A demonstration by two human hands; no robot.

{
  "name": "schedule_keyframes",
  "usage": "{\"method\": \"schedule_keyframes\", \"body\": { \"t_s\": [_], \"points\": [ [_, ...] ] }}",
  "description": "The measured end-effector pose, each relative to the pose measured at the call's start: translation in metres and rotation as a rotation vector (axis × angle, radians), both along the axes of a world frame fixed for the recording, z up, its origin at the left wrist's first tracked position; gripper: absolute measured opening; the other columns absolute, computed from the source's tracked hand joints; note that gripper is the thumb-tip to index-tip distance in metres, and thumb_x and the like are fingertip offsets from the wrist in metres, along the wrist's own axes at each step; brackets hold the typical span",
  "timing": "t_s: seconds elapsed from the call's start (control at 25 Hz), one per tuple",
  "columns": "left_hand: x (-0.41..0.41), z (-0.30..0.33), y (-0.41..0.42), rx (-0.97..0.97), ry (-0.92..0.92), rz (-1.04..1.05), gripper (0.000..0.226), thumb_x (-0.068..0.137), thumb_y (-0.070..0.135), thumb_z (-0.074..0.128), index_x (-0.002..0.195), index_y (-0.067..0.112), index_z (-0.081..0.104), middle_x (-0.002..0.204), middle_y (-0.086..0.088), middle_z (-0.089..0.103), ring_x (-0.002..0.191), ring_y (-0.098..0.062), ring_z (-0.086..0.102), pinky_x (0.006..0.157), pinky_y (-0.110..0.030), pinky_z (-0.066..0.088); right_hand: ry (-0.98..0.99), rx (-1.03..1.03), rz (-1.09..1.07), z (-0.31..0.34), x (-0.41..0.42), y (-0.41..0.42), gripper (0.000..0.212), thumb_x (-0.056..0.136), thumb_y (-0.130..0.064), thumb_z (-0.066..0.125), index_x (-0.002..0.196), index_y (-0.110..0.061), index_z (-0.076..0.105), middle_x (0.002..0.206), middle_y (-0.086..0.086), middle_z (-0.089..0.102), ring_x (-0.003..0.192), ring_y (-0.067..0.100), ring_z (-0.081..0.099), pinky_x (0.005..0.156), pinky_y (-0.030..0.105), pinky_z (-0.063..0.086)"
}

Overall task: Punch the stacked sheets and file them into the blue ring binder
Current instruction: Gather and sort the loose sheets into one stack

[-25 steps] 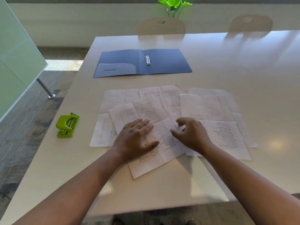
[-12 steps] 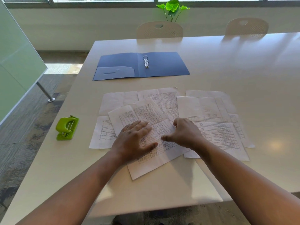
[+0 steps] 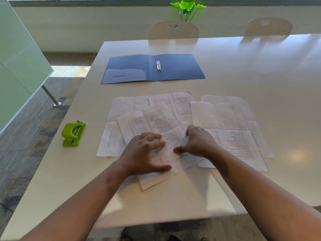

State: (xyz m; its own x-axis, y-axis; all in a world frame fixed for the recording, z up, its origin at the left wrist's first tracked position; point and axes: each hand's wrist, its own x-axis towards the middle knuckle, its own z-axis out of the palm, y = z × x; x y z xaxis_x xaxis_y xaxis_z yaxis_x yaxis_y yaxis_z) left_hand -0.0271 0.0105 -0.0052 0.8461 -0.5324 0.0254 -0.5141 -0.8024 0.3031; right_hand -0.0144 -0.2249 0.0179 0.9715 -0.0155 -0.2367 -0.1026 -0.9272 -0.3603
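Note:
Several printed sheets (image 3: 225,122) lie spread and overlapping on the table's near half. My left hand (image 3: 144,152) rests flat, fingers apart, on a tilted sheet (image 3: 156,122) in the middle. My right hand (image 3: 196,141) sits beside it on the same sheet, fingers curled, thumb pointing left; I cannot tell if it pinches the paper. The blue ring binder (image 3: 175,66) lies open farther back, its metal ring (image 3: 158,64) upright at the spine. A green hole punch (image 3: 73,133) stands left of the papers.
The long pale table (image 3: 260,70) runs right and back. Two chairs (image 3: 173,30) stand at its far side, a green plant (image 3: 187,6) behind them. The table's left edge drops to carpet; a glass partition (image 3: 20,58) stands at the left.
My right hand has slid left toward my left hand across the tilted sheet. My left hand's fingers have lifted and curled slightly. The view has tilted up a little.

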Motion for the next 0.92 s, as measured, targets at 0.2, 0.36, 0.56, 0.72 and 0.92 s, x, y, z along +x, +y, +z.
{"method": "schedule_keyframes", "body": {
  "t_s": [0.2, 0.36, 0.56, 0.72, 0.92],
  "points": [
    [-0.004, 0.008, -0.013, 0.304, 0.273, -0.053, 0.148, 0.034, 0.106, 0.052, 0.157, 0.047, -0.004, 0.170, 0.013, -0.014, 0.156, -0.020, -0.017, 0.126, -0.053, -0.003, -0.005, 0.022, 0.016, -0.002, 0.000, -0.001, 0.072, 0.060, -0.068, 0.087, 0.105, -0.021, 0.055, 0.107, 0.001, 0.062, 0.095, 0.021, 0.056, 0.075, 0.036, 0.047],
    [-0.001, 0.009, -0.017, 0.319, 0.332, -0.041, 0.151, 0.032, 0.102, 0.060, 0.155, 0.050, -0.010, 0.169, 0.015, -0.020, 0.155, -0.020, -0.022, 0.124, -0.056, -0.007, -0.108, 0.047, -0.015, -0.002, -0.001, -0.007, 0.082, 0.068, -0.063, 0.085, 0.127, -0.015, 0.053, 0.122, 0.008, 0.056, 0.106, 0.025, 0.056, 0.081, 0.035, 0.045],
    [-0.002, 0.007, -0.014, 0.314, 0.299, -0.054, 0.151, 0.032, 0.104, 0.057, 0.156, 0.050, -0.011, 0.169, 0.015, -0.020, 0.155, -0.019, -0.022, 0.125, -0.054, -0.006, -0.089, 0.011, -0.011, 0.001, -0.001, -0.006, 0.082, 0.067, -0.064, 0.085, 0.123, -0.011, 0.057, 0.120, 0.012, 0.062, 0.103, 0.026, 0.056, 0.078, 0.033, 0.041],
    [-0.002, 0.010, -0.016, 0.310, 0.278, -0.052, 0.152, 0.032, 0.102, 0.059, 0.157, 0.049, -0.009, 0.170, 0.014, -0.017, 0.156, -0.020, -0.017, 0.126, -0.052, -0.003, -0.032, 0.033, -0.035, 0.005, -0.003, 0.000, 0.076, 0.063, -0.056, 0.091, 0.118, -0.015, 0.057, 0.112, 0.006, 0.062, 0.094, 0.022, 0.052, 0.075, 0.033, 0.041],
    [-0.003, 0.014, -0.016, 0.306, 0.276, -0.056, 0.153, 0.034, 0.101, 0.060, 0.157, 0.046, -0.012, 0.170, 0.014, -0.016, 0.157, -0.021, -0.016, 0.126, -0.052, 0.001, -0.009, 0.538, -0.173, 0.009, -0.005, 0.005, 0.039, 0.077, -0.017, 0.087, 0.104, -0.023, 0.060, 0.096, 0.000, 0.069, 0.082, 0.016, 0.070, 0.065, 0.034, 0.062]
  ]
}}
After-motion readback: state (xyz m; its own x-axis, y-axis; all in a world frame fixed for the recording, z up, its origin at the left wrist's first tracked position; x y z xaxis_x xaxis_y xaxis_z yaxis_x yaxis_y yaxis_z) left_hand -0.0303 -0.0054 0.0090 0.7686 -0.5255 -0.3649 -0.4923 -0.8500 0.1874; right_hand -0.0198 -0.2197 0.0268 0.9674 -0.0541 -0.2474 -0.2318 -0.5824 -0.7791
